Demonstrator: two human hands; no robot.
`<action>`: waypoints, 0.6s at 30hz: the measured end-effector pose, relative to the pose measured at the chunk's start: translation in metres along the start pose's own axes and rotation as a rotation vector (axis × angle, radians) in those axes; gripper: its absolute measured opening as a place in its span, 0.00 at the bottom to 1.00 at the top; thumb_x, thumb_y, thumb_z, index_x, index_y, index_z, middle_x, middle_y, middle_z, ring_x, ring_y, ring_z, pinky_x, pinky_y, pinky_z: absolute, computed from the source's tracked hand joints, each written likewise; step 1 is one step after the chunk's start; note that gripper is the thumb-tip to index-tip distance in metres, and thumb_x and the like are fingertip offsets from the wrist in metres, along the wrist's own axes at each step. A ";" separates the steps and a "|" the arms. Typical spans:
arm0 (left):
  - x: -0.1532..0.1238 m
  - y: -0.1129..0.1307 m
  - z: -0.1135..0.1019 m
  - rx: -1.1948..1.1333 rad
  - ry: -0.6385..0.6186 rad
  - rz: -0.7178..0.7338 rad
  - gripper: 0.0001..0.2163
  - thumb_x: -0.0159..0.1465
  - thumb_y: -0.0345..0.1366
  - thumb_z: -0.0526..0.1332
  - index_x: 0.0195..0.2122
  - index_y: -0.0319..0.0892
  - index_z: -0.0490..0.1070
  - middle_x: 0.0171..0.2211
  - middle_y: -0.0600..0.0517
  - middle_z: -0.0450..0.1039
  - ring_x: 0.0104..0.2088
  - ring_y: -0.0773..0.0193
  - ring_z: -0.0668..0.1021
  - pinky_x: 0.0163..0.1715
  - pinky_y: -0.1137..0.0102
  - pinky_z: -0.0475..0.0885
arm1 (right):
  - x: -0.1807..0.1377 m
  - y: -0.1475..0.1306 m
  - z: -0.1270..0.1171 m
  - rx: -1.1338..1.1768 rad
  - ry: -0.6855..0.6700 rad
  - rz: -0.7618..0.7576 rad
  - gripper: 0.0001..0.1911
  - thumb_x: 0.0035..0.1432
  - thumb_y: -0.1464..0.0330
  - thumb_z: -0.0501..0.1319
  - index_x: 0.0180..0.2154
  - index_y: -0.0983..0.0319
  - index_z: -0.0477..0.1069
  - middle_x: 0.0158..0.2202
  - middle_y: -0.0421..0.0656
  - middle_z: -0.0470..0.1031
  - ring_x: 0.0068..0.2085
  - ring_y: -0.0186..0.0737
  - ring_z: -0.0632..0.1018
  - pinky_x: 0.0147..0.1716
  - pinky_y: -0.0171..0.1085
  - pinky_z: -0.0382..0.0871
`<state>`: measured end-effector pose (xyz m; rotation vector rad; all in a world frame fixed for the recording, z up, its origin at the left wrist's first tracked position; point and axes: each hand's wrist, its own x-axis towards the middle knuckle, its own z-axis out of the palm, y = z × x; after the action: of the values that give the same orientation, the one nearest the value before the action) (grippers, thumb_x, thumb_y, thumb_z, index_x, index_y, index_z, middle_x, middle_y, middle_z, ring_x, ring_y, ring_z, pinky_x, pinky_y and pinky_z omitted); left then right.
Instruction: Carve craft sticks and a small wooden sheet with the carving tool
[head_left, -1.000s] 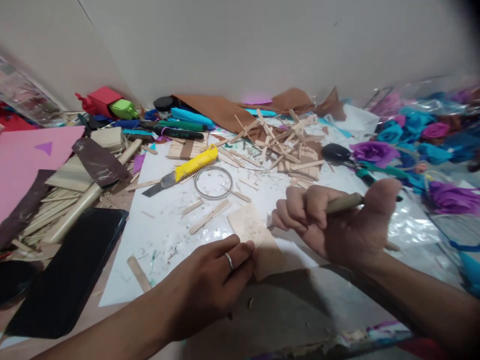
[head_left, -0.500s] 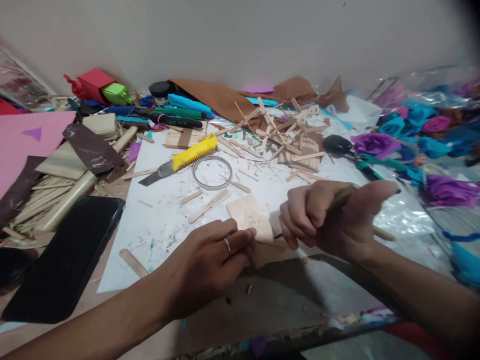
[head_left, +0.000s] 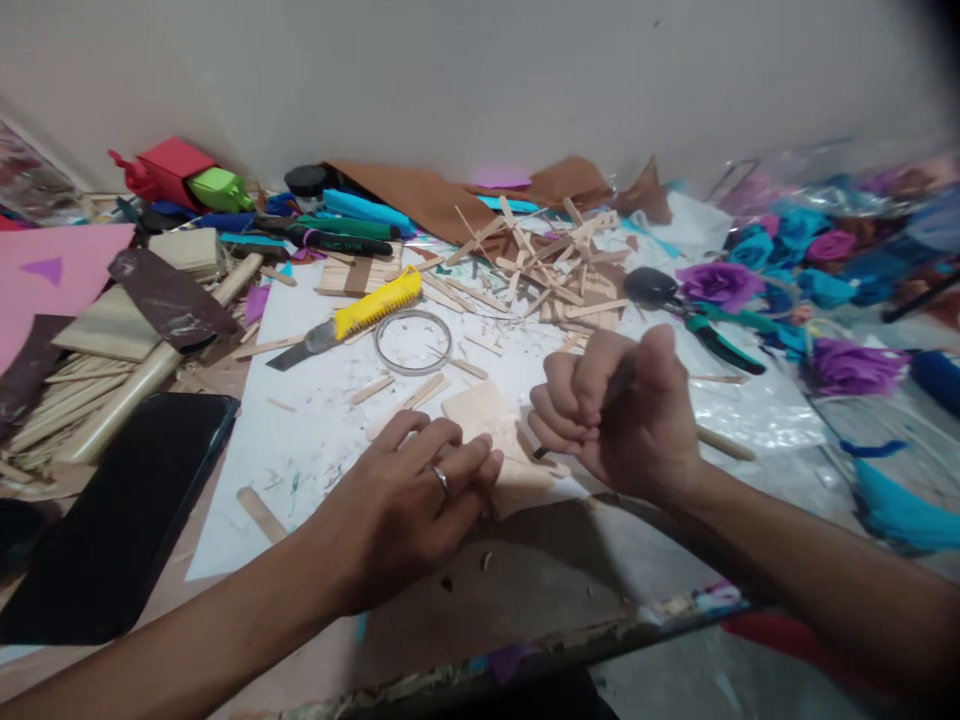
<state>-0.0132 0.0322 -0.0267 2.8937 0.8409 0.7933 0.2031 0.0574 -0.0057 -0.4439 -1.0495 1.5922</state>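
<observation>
My left hand (head_left: 412, 500), with a ring on one finger, has bent fingers gripping the near left edge of a thin pale wooden piece (head_left: 480, 408). A strip of wood lies across the near part of that piece. Curled into a fist with the thumb up, my right hand (head_left: 615, 420) holds a slim carving tool whose dark flat tip (head_left: 540, 452) pokes out below the fingers at the wood's right edge. Most of the tool is hidden in my palm. Wood shavings lie around the piece.
Beyond my hands are a metal ring (head_left: 412, 342), a yellow cutter (head_left: 377, 303) and heaped wooden sticks (head_left: 555, 260). At left lies a black phone (head_left: 127, 510). Green-handled pliers (head_left: 724, 345) and purple paper flowers (head_left: 859, 367) are on the right. A round wooden stick (head_left: 726, 442) lies behind my right hand.
My right hand has turned more upright, its thumb now pointing up, and the tool's dark tip shows more clearly. My left fingers have shifted slightly on the wood. The view has swung slightly right.
</observation>
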 end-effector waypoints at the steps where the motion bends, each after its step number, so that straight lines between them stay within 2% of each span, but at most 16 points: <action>1: -0.001 -0.001 0.000 0.023 0.005 0.018 0.09 0.70 0.30 0.62 0.50 0.40 0.76 0.48 0.47 0.81 0.45 0.56 0.80 0.49 0.57 0.72 | 0.000 0.000 0.000 0.016 -0.004 0.016 0.32 0.62 0.42 0.63 0.21 0.61 0.65 0.18 0.34 0.57 0.16 0.28 0.56 0.14 0.30 0.55; 4: -0.004 -0.005 0.001 0.066 -0.056 0.073 0.16 0.68 0.27 0.63 0.56 0.41 0.74 0.56 0.45 0.79 0.57 0.50 0.78 0.57 0.52 0.71 | 0.000 0.000 -0.001 0.062 -0.018 0.060 0.32 0.61 0.42 0.64 0.21 0.61 0.65 0.20 0.34 0.59 0.17 0.28 0.58 0.16 0.31 0.58; 6: -0.007 -0.007 0.003 0.079 -0.077 0.121 0.18 0.67 0.27 0.64 0.58 0.41 0.74 0.58 0.43 0.77 0.61 0.46 0.76 0.60 0.50 0.71 | 0.001 -0.002 -0.001 0.078 -0.026 0.073 0.33 0.61 0.40 0.62 0.22 0.61 0.65 0.21 0.35 0.59 0.18 0.29 0.59 0.18 0.32 0.60; 11: -0.009 -0.005 0.006 0.012 -0.112 0.161 0.23 0.65 0.33 0.67 0.61 0.48 0.73 0.64 0.39 0.71 0.67 0.41 0.71 0.63 0.43 0.70 | 0.002 -0.009 -0.005 0.019 -0.007 0.045 0.36 0.63 0.35 0.52 0.23 0.59 0.66 0.19 0.36 0.58 0.21 0.34 0.60 0.23 0.37 0.62; 14: -0.007 -0.003 0.004 -0.040 -0.154 0.140 0.22 0.64 0.34 0.66 0.61 0.48 0.74 0.66 0.37 0.67 0.69 0.40 0.68 0.65 0.43 0.68 | 0.003 -0.011 -0.007 -0.032 -0.051 0.013 0.39 0.63 0.33 0.45 0.21 0.58 0.63 0.17 0.36 0.55 0.22 0.36 0.60 0.27 0.41 0.64; 18: -0.006 -0.004 0.002 -0.082 -0.217 0.125 0.23 0.67 0.37 0.65 0.63 0.50 0.72 0.70 0.37 0.62 0.72 0.40 0.64 0.66 0.43 0.67 | 0.004 -0.014 -0.007 -0.052 -0.146 0.020 0.39 0.63 0.32 0.45 0.18 0.58 0.57 0.15 0.35 0.49 0.21 0.36 0.57 0.26 0.41 0.61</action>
<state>-0.0185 0.0332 -0.0322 2.9124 0.5972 0.4946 0.2148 0.0634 0.0028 -0.3785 -1.2023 1.6374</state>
